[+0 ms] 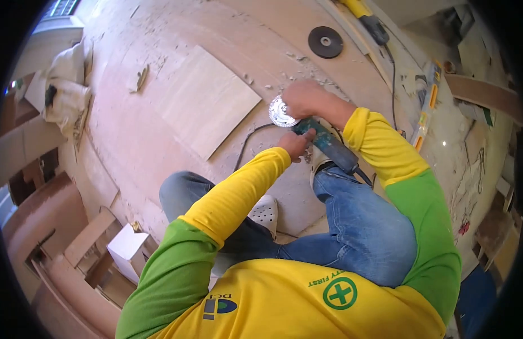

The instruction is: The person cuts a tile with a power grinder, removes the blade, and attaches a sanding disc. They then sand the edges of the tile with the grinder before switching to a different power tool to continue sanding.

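Note:
An angle grinder (335, 150) with a dark teal body lies across my lap side, its cord end near my right knee. My left hand (297, 144) grips it near the head, fingers wrapped round the body. At its front is a silver cutting disc (281, 112) with a toothed rim. Curled over the right side of that disc is my right hand (309, 99), closed; its fingertips are hidden from view. Left of the disc, a square beige tile (208, 101) lies flat on the dusty floor.
A black grinding disc (325, 42) lies beyond my hands. A yellow power tool (367, 21) with a black cord is at the upper right, and a yellow spirit level (427, 110) lies at right. Wooden pieces (75, 271) and a draped cloth (66, 93) are at left. Debris litters the floor.

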Demonstrator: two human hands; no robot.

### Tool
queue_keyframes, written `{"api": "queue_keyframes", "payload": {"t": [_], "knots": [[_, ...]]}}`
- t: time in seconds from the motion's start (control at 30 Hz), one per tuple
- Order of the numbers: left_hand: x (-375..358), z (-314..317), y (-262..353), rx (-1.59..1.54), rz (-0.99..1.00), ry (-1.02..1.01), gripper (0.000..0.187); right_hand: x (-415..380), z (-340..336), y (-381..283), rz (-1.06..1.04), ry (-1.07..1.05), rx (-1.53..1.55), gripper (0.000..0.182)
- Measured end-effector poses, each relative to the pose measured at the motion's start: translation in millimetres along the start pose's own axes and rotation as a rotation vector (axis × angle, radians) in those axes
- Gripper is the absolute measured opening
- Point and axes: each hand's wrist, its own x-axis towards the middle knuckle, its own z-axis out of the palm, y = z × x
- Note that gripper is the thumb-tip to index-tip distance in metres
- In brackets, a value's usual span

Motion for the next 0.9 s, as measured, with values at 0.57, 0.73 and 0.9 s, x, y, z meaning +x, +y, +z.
{"api": "queue_keyframes", "payload": {"t": [0.57,0.73,0.9], "knots": [[12,-4,-13,0.136,0.122,-0.027,0.069,4,11,0,-0.025,0.079,0.018,0.034],[18,-5,-18,0.135,0.155,-0.021,0.070,-1,3,-4,0.083,0.067,-0.008,0.032],[22,-5,-21,0.138,0.132,-0.012,0.071,10,9,6,-0.025,-0.038,-0.044,0.033]]}}
